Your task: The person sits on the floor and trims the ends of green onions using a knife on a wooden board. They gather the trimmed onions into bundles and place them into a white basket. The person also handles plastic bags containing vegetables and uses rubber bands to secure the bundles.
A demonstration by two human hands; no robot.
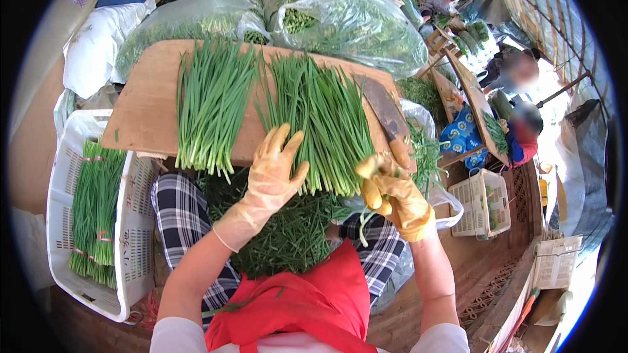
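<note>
Two piles of green garlic chives lie side by side on a wooden board, a left pile (212, 108) and a wider right pile (320, 117), their pale ends toward me. My left hand (271, 167), in a thin yellowish glove, has its fingers spread at the near left edge of the right pile. My right hand (396, 196), in a yellow glove, is curled closed just off that pile's near right corner. A pale chive stalk (363, 229) hangs below its fingers. A broad-bladed knife (383, 114) with a wooden handle lies on the board's right side.
A white crate (59, 222) at left holds banded chive bundles (95, 209). Loose trimmings (281, 229) heap below the board (147, 104). Plastic bags of greens (347, 23) stand behind. Another crate (481, 202) sits at right, near other people working.
</note>
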